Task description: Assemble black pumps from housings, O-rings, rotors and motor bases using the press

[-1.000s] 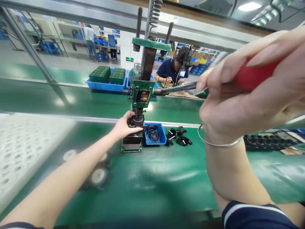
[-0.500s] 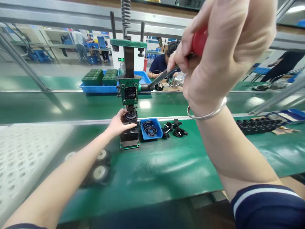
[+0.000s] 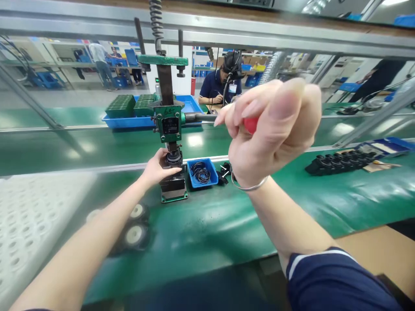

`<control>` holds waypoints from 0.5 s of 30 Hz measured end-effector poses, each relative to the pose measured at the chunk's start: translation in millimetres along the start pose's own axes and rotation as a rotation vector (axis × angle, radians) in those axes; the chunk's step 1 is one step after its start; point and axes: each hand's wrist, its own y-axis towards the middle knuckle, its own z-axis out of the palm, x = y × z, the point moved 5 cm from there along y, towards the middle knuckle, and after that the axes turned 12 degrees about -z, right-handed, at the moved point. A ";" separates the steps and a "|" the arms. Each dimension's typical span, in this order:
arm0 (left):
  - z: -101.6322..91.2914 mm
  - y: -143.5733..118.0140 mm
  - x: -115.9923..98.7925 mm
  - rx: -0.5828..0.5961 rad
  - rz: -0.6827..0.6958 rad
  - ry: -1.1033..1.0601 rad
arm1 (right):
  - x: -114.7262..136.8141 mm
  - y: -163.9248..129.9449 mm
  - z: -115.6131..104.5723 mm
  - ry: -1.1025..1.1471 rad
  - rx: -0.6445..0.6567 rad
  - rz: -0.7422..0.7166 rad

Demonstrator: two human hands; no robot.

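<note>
A green hand press (image 3: 167, 123) with a spring on top stands on the bench. My right hand (image 3: 272, 129) is wrapped round the red knob (image 3: 250, 125) of its lever (image 3: 204, 117), which sticks out roughly level to the right. Under the ram sits a black round part (image 3: 174, 157). My left hand (image 3: 158, 168) holds that part from the left, thumb in front and fingers behind, partly hidden. Beside the press base, a blue bin (image 3: 202, 184) contains black rings (image 3: 201, 172). Small black parts (image 3: 223, 175) with white pins lie right of the bin, partly covered by my right wrist.
Black parts with pale round centres (image 3: 135, 235) lie below my left forearm. A white perforated tray (image 3: 29, 229) is at left. Behind the press stands a blue tray (image 3: 129, 122) of green pieces. Black parts (image 3: 343, 162) line up at right. A person (image 3: 220, 84) works opposite.
My right hand has pulled the lever down from a raised slant to about level. The left hand stays at the black round part. The view has shifted slightly.
</note>
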 end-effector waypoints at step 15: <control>-6.6 1.0 -2.2 0.025 -0.003 0.086 | 22.8 0.2 2.4 0.084 -0.258 -0.288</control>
